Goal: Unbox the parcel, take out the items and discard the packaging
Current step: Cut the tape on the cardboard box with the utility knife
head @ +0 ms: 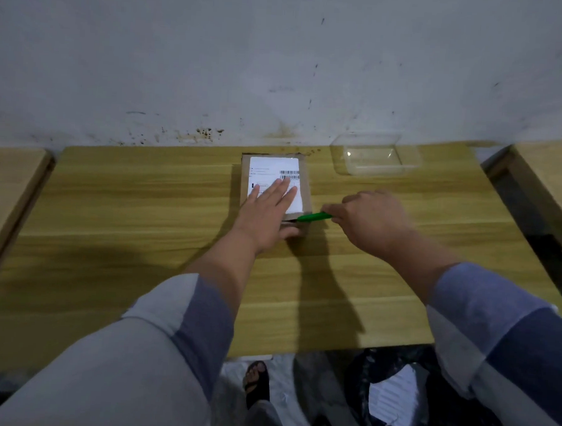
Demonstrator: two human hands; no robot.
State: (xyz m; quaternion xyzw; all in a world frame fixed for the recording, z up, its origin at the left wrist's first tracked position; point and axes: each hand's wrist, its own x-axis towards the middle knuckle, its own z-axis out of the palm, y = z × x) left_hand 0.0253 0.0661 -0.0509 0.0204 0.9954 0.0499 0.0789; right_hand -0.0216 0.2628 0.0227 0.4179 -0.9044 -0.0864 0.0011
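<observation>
A small brown cardboard parcel (303,168) with a white shipping label lies flat on the wooden table (143,205), near the wall. My left hand (267,209) presses flat on top of it, fingers spread over the label. My right hand (373,221) sits just right of the parcel, closed around a green tool (313,217) whose tip touches the parcel's near right edge.
A clear plastic container (375,156) stands at the back right of the table. Below the table's front edge lies a dark plastic bag (390,397) holding white paper, on the floor by my sandalled foot (258,379). Other wooden tables flank both sides.
</observation>
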